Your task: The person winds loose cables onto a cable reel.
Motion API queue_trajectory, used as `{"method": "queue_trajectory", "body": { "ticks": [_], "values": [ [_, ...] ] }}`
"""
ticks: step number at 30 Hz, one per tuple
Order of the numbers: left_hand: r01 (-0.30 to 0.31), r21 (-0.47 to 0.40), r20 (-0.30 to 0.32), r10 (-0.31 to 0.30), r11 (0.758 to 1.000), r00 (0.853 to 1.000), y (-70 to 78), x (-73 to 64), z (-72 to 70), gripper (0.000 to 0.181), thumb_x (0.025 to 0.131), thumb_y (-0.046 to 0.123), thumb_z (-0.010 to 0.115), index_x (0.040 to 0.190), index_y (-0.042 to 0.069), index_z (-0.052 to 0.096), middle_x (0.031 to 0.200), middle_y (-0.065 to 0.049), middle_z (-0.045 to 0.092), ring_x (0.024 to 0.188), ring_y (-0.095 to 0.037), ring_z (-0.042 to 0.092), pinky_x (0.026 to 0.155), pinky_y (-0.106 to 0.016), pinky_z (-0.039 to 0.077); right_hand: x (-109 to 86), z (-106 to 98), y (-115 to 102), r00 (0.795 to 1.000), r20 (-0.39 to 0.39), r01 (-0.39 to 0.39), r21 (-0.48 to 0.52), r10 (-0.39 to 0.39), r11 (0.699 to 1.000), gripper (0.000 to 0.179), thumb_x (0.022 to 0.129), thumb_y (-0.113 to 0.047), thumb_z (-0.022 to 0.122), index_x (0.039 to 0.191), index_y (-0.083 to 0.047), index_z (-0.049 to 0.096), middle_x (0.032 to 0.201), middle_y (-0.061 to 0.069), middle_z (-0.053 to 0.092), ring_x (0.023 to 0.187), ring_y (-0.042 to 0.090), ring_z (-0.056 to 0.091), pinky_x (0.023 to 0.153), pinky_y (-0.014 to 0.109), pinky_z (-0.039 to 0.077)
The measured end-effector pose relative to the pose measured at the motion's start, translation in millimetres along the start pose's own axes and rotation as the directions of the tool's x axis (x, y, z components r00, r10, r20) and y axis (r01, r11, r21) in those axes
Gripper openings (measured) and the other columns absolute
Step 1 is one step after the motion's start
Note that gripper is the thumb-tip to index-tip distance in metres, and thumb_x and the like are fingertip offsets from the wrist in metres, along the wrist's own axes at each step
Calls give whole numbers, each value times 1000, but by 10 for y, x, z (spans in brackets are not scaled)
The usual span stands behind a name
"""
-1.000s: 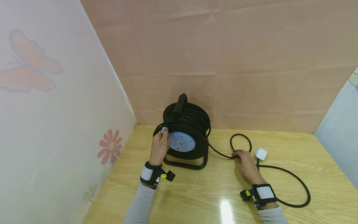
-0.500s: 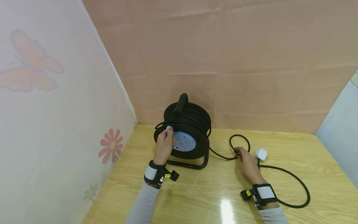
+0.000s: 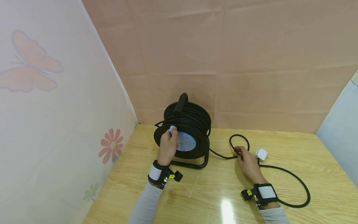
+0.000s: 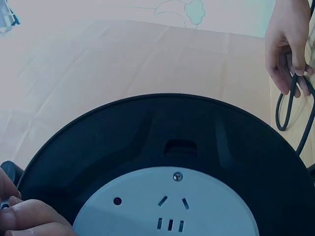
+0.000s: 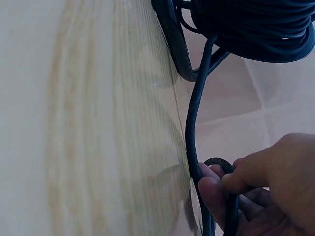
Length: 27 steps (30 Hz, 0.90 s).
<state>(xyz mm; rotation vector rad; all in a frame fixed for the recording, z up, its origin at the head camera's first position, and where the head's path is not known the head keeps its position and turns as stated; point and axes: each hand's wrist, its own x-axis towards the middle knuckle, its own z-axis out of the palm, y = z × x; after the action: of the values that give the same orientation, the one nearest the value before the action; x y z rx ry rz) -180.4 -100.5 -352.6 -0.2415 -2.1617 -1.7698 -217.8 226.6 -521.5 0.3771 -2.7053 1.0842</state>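
Note:
A black cable reel [image 3: 185,124] stands on the table, with cord wound round its drum and a pale socket panel [image 3: 186,141] on its front. My left hand [image 3: 168,143] grips the small light-blue crank knob [image 3: 172,128] at the reel's front face. In the left wrist view, the fingers [image 4: 34,216] lie at the panel's lower left. To the right, my right hand [image 3: 248,163] holds the loose black cord [image 3: 223,155] that runs out from the reel. The right wrist view shows the cord [image 5: 232,211] between thumb and fingers. Beside this hand lies a white plug [image 3: 261,154].
The cord's slack bows in a wide loop [image 3: 305,186] over the right side of the wooden table [image 3: 207,199]. A smaller loop rises behind my right hand. Brown sheeting [image 3: 251,62] hangs at the back, and a patterned white sheet [image 3: 70,109] stands at the left.
My left hand has moved to the right along the reel's face together with the knob. My right hand has stayed in nearly the same place on the cord.

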Motion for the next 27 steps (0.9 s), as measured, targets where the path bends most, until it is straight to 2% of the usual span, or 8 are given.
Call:
{"method": "queue_trajectory", "body": {
  "ticks": [11, 19, 27],
  "values": [
    [-7, -3, 35, 7, 1000, 999, 39, -17, 109, 38, 106, 17, 38, 69, 8, 41, 54, 0, 38, 46, -9, 35, 48, -24, 30, 4, 35, -9, 999, 38, 16, 68, -18, 998, 37, 95, 9, 48, 131, 6, 46, 115, 24, 62, 108, 38, 58, 87, 54, 48],
    [-69, -9, 77, 70, 998, 995, 39, -35, 172, 40, 106, 17, 37, 67, 8, 39, 52, 1, 36, 44, -9, 32, 47, -24, 28, 24, 77, -46, 999, -30, 45, 58, -43, 997, 37, 92, 10, 50, 129, 6, 49, 117, 25, 59, 106, 39, 56, 83, 54, 49],
    [-81, -22, 102, 83, 996, 991, 12, -49, 246, 42, 106, 17, 38, 65, 7, 38, 52, 1, 35, 44, -7, 31, 46, -24, 28, 61, 108, -51, 991, -109, 83, 32, -79, 996, 35, 91, 13, 49, 125, 7, 53, 113, 25, 63, 96, 36, 60, 70, 48, 49]
  ]
}}
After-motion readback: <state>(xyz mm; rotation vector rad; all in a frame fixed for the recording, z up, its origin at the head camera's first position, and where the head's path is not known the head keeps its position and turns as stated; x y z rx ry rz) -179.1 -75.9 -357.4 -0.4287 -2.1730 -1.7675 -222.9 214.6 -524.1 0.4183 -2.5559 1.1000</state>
